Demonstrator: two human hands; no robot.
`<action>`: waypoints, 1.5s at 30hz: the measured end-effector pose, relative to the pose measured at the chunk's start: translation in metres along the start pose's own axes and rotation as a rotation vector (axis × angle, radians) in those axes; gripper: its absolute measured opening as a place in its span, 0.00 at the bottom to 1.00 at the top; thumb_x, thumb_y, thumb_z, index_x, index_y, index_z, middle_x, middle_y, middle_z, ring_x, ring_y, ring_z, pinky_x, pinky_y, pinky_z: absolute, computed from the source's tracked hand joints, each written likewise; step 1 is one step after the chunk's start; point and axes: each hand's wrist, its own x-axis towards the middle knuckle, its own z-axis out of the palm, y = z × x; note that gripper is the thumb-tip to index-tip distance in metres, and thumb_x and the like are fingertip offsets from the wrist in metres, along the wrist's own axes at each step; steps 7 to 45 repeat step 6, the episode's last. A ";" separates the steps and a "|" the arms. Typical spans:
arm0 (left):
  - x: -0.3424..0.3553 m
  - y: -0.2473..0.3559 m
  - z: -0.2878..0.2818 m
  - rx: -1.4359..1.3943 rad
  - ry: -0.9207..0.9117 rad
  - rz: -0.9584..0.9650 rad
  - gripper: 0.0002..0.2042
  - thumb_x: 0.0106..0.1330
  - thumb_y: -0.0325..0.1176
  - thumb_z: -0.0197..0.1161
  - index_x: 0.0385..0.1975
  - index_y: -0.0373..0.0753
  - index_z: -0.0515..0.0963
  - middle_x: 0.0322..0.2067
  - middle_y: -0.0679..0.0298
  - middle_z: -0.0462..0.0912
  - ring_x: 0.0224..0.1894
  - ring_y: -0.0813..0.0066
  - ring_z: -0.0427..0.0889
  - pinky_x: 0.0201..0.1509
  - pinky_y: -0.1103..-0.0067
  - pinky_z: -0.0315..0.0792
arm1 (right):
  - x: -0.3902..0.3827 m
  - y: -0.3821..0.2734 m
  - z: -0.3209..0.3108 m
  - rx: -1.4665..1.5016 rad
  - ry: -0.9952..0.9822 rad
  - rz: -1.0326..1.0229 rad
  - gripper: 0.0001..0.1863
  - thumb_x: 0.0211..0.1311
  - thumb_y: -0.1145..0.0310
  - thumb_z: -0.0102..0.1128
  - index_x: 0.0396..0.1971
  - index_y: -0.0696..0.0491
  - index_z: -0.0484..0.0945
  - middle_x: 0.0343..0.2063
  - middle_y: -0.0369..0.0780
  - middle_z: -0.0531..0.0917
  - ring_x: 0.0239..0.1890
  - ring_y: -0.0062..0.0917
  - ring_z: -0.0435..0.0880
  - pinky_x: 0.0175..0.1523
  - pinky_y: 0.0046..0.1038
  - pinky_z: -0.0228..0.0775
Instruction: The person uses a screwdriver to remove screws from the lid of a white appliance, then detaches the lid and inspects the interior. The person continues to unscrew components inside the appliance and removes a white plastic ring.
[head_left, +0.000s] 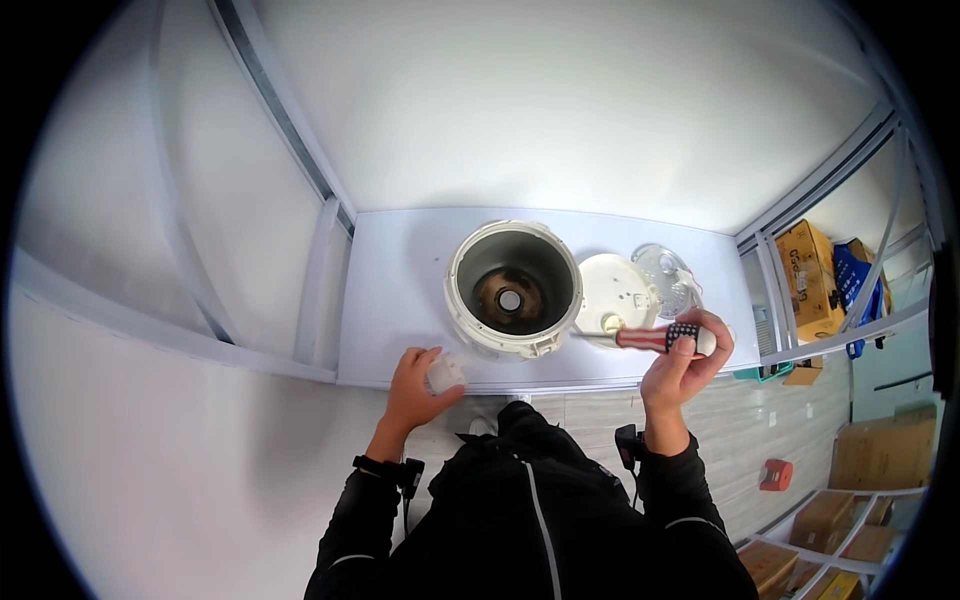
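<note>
My left hand [408, 392], at the table's front edge, has its thumb and fingers closed round a small whitish plastic cup-like piece [447, 373]. In my right hand [683, 372] is a screwdriver [645, 339] with a red-striped, dark-spotted handle. Its thin shaft points left, toward the lower right side of a white rice cooker body [462, 318]; I cannot tell whether the tip touches it. The cooker is lidless, with a grey inside wall and a brown-stained bottom around a light round centre. Partly under the screwdriver lies a round cream-white lid part [603, 283].
A clear round plastic cover [660, 268] lies to the right of the lid part on the white table [385, 290]. Metal frame posts and white panels enclose the table. Cardboard boxes [810, 280] and a red stool [776, 475] are off to the right.
</note>
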 end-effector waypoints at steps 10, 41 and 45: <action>-0.002 0.010 -0.025 -0.219 0.024 0.046 0.38 0.52 0.46 0.75 0.63 0.34 0.72 0.50 0.52 0.74 0.53 0.56 0.77 0.60 0.65 0.71 | 0.002 -0.003 -0.012 -0.093 -0.064 0.027 0.17 0.74 0.65 0.51 0.56 0.57 0.65 0.44 0.44 0.77 0.40 0.23 0.72 0.49 0.28 0.68; -0.002 0.010 -0.025 -0.219 0.024 0.046 0.38 0.52 0.46 0.75 0.63 0.34 0.72 0.50 0.52 0.74 0.53 0.56 0.77 0.60 0.65 0.71 | 0.002 -0.003 -0.012 -0.093 -0.064 0.027 0.17 0.74 0.65 0.51 0.56 0.57 0.65 0.44 0.44 0.77 0.40 0.23 0.72 0.49 0.28 0.68; -0.002 0.010 -0.025 -0.219 0.024 0.046 0.38 0.52 0.46 0.75 0.63 0.34 0.72 0.50 0.52 0.74 0.53 0.56 0.77 0.60 0.65 0.71 | 0.002 -0.003 -0.012 -0.093 -0.064 0.027 0.17 0.74 0.65 0.51 0.56 0.57 0.65 0.44 0.44 0.77 0.40 0.23 0.72 0.49 0.28 0.68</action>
